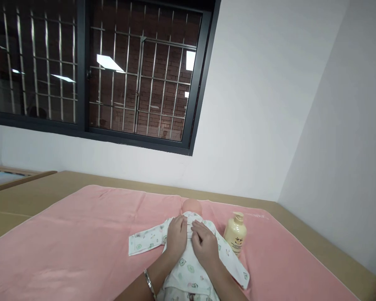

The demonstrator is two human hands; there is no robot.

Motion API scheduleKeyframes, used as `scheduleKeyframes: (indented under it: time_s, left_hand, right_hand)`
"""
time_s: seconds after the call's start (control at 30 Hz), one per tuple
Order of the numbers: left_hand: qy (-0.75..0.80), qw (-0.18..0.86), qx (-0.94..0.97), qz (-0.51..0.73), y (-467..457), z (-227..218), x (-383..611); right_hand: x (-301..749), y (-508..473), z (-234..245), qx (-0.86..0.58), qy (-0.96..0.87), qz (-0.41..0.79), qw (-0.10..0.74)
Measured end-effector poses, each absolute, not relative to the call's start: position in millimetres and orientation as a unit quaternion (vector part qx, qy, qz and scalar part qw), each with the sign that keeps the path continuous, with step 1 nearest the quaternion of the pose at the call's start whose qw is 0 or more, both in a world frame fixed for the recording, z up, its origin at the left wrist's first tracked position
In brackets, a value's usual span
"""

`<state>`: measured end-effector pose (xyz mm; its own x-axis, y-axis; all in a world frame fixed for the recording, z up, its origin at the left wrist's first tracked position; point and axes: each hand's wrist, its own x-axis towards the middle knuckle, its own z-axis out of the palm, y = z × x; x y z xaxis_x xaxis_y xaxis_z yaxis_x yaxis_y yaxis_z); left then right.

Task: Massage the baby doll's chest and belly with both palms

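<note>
A baby doll (191, 207) lies on its back on a pink blanket (81, 238), dressed in a white printed garment (188, 271) with its sleeves spread out. My left hand (176, 237) rests on the doll's chest, fingers bent onto the cloth near the collar. My right hand (205, 243) lies beside it on the chest, its fingertips pinched at the garment's front edge. A silver bangle (148, 283) circles my left wrist.
A cream pump bottle (235, 233) stands upright on the blanket just right of the doll. The blanket covers a tan surface (25, 196) that meets white walls behind and to the right. A barred dark window (113, 71) fills the upper left.
</note>
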<state>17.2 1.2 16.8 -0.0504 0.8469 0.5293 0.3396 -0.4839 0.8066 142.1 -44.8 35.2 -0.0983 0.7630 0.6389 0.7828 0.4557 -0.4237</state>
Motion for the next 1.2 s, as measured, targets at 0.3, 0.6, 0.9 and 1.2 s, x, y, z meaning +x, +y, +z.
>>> scheduleKeyframes:
  time_s: [0.3, 0.6, 0.9, 1.2]
  left_hand:
    - [0.465, 0.228, 0.639, 0.569, 0, 16, 17]
    - [0.476, 0.220, 0.650, 0.550, 2, 16, 17]
    - [0.491, 0.225, 0.645, 0.541, 0, 18, 17]
    - [0.494, 0.212, 0.649, 0.538, -1, 19, 18]
  right_hand:
    - [142, -29, 46, -0.586, -0.739, -0.007, 0.332]
    - [146, -40, 35, -0.586, -0.654, 0.003, 0.478]
    - [153, -27, 38, -0.579, -0.731, 0.016, 0.361]
    - [154, -28, 36, -0.573, -0.719, 0.022, 0.393]
